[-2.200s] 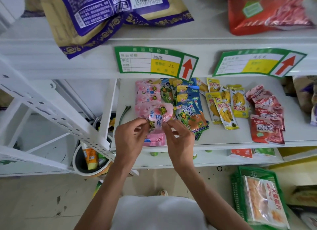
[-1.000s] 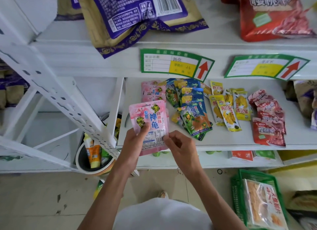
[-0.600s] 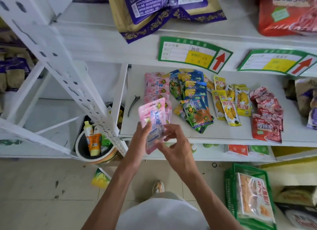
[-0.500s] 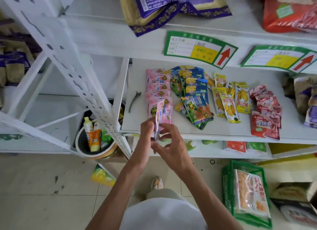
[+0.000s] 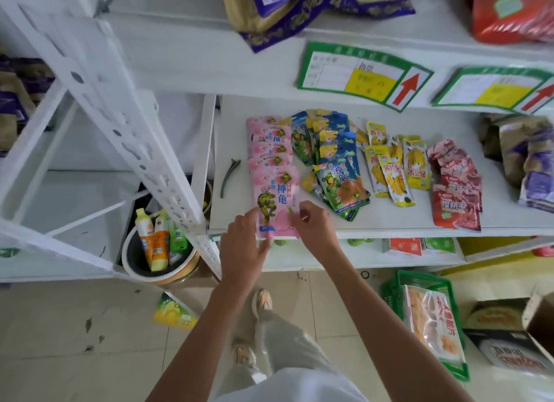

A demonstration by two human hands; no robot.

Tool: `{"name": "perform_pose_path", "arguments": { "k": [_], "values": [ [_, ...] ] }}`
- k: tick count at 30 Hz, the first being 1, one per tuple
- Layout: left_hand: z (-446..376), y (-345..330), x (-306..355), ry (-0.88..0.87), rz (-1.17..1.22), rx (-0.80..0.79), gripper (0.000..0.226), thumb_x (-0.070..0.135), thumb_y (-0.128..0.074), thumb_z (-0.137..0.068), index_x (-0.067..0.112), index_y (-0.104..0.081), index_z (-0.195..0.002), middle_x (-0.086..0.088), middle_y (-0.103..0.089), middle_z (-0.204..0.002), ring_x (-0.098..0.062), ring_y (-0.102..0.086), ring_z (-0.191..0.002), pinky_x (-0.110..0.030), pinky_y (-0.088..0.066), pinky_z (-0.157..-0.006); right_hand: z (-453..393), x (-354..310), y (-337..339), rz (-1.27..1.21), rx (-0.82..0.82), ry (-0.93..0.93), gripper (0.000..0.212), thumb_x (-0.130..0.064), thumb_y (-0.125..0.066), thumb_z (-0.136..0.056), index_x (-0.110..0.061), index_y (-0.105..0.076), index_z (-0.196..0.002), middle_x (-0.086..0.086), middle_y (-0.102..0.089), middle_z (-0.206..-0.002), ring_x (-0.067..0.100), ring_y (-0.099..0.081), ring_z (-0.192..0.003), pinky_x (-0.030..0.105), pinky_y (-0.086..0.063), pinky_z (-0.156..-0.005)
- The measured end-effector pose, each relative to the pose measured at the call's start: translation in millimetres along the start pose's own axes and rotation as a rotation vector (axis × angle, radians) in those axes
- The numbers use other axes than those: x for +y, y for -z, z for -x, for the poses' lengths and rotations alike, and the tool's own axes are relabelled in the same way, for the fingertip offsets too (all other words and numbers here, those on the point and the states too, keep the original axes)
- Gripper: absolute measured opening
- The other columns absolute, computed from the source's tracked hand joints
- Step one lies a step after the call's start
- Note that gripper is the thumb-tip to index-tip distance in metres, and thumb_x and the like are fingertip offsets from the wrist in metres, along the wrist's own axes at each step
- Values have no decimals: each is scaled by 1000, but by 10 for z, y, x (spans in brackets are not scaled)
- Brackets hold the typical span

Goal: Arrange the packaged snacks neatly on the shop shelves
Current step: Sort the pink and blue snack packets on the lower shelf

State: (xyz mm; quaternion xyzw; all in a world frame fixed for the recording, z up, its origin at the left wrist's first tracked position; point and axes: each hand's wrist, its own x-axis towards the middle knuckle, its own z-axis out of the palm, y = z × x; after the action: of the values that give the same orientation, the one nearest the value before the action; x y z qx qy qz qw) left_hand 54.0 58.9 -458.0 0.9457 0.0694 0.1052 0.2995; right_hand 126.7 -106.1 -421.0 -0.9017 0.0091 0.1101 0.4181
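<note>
Both of my hands hold a pink snack packet (image 5: 277,201), face up, at the front end of the pink row (image 5: 269,144) on the white middle shelf (image 5: 389,222). My left hand (image 5: 242,246) grips its lower left corner. My right hand (image 5: 311,225) pinches its lower right edge. The packet's bottom edge hangs slightly over the shelf front. To the right lie overlapping rows of blue packets (image 5: 338,174), yellow packets (image 5: 389,168) and red packets (image 5: 455,192).
A dark hair clip (image 5: 229,177) lies left of the pink row. A slanted white perforated post (image 5: 120,117) stands at left, above a bucket of bottles (image 5: 159,252). A green basket (image 5: 428,326) and a cardboard box (image 5: 509,341) sit on the floor at right.
The pink packet, held edge-on in front of the shelf half a second ago, now lies flat and face up at the front of the pink row. Both hands moved forward with it.
</note>
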Motion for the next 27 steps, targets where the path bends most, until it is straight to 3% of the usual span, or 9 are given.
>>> {"name": "perform_pose_path", "arguments": {
  "k": [4, 8, 11, 15, 18, 20, 24, 27],
  "values": [
    [-210, -93, -16, -18, -169, -18, 39, 45, -76, -88, 23, -52, -110, 5, -57, -94, -17, -57, -80, -32, -42, -68, -149, -25, -56, 268, 78, -45, 27, -46, -65, -96, -20, -58, -89, -2, -61, -84, 20, -59, -73, 30, -42, -59],
    [-316, -147, -25, -25, -220, 14, 45, 49, -75, -86, 18, -55, -113, -1, -56, -96, -20, -55, -84, -33, -47, -68, -139, -35, -99, 312, 128, -57, 34, -51, -62, -97, -20, -49, -106, -3, -58, -95, 21, -57, -79, 33, -42, -68],
    [-371, -176, -27, 3, -220, 30, 46, 49, -76, -85, 18, -57, -114, -3, -56, -98, -20, -53, -88, -32, -47, -69, -167, 28, -130, 288, 139, -40, 35, -55, -57, -101, -22, -49, -105, -1, -59, -100, 23, -60, -82, 38, -50, -72],
    [-569, -200, -8, 40, -239, 57, 43, 47, -75, -86, 18, -57, -110, -4, -56, -97, -22, -55, -85, -31, -44, -66, -372, -51, -127, 301, 130, 25, 36, -54, -57, -101, -19, -53, -103, 2, -61, -98, 25, -63, -84, 36, -47, -69],
    [-643, -212, -12, 55, -233, 74, 40, 43, -77, -83, 18, -58, -108, -4, -56, -96, -23, -57, -83, -29, -42, -60, -479, -133, -33, 427, 128, 42, 40, -55, -60, -99, -17, -60, -111, 4, -63, -109, 25, -62, -84, 34, -47, -68],
    [-622, -231, -28, 69, -197, 87, 41, 41, -78, -82, 19, -59, -111, -3, -58, -99, -21, -56, -83, -27, -40, -60, -603, -221, 85, 433, 167, 48, 34, -45, -60, -98, -17, -63, -117, 5, -64, -114, 24, -59, -81, 29, -43, -64],
    [-545, -291, -60, 85, -138, 119, 47, 40, -82, -80, 21, -61, -118, -1, -60, -106, -17, -54, -84, -29, -46, -67, -1330, -641, 271, 387, 303, 37, 18, -28, -49, -95, -14, -58, -102, 2, -60, -90, 20, -50, -71, 27, -33, -57],
    [-537, -294, -53, 81, -133, 141, 49, 40, -81, -81, 20, -62, -120, 0, -60, -108, -16, -55, -86, -30, -47, -70, -2068, -915, 239, 442, 227, -34, 17, -32, -52, -103, -17, -53, -96, -4, -47, -79, 16, -49, -74, 27, -36, -59]
  ]
}}
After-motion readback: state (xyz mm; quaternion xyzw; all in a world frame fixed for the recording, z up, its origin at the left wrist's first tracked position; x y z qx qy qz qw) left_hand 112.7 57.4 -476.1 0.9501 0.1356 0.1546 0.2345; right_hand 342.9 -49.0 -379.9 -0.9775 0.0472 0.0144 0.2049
